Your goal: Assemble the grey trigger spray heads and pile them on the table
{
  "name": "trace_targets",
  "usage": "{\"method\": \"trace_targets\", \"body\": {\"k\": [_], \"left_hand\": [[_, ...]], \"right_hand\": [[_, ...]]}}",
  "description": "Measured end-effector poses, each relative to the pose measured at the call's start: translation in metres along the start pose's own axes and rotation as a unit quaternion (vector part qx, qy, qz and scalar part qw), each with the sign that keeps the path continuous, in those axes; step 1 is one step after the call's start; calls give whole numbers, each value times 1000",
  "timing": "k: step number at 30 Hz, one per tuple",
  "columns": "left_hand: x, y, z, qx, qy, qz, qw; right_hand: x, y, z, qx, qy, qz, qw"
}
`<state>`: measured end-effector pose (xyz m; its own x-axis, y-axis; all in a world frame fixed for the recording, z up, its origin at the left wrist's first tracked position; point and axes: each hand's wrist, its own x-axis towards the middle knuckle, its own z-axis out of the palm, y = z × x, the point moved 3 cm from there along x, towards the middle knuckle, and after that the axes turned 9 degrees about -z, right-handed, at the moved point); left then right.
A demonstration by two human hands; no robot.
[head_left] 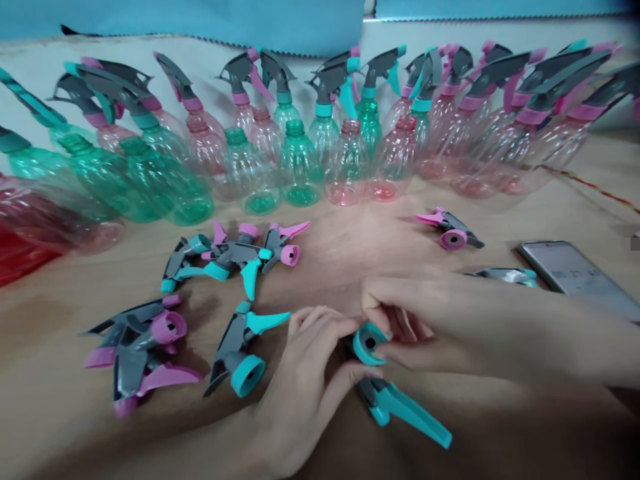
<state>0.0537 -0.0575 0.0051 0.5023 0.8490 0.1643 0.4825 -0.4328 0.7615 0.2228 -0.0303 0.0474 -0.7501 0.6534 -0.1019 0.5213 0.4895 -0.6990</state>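
Both my hands hold one grey spray head with a teal trigger (pixel 400 408) low in the middle of the wooden table (pixel 330 247). My left hand (pixel 305 380) grips its grey body from the left, fingers curled. My right hand (pixel 420 327) pinches the teal screw cap (pixel 369 344) at its top. Loose spray heads lie around: a teal one (pixel 239 350) just left of my left hand, a pink pair (pixel 137 350) further left, a mixed heap (pixel 235 257) behind.
Rows of green (pixel 299 167) and pink (pixel 347 167) clear plastic bottles, several with spray heads fitted, stand across the back. A single pink spray head (pixel 453 230) lies right of centre. A phone (pixel 575 273) lies at the right, with another teal spray head (pixel 507 275) beside it.
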Motion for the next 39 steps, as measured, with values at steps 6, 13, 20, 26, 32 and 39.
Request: {"method": "trace_targets", "body": {"k": [6, 13, 20, 26, 32, 39], "left_hand": [[5, -1, -3, -47, -41, 19, 998], [9, -5, -5, 14, -44, 57, 997], [11, -6, -6, 45, -31, 55, 997], [10, -8, -5, 39, -41, 59, 997], [8, -7, -5, 54, -30, 71, 996], [7, -4, -6, 75, -26, 75, 994]], "right_hand": [[11, 6, 4, 219, -73, 93, 969], [11, 8, 6, 251, -40, 157, 954], [3, 0, 5, 54, 15, 117, 992], [1, -4, 12, 8, 46, 86, 995], [-12, -10, 15, -101, 62, 12, 993], [-6, -28, 24, -171, 54, -10, 984]]}}
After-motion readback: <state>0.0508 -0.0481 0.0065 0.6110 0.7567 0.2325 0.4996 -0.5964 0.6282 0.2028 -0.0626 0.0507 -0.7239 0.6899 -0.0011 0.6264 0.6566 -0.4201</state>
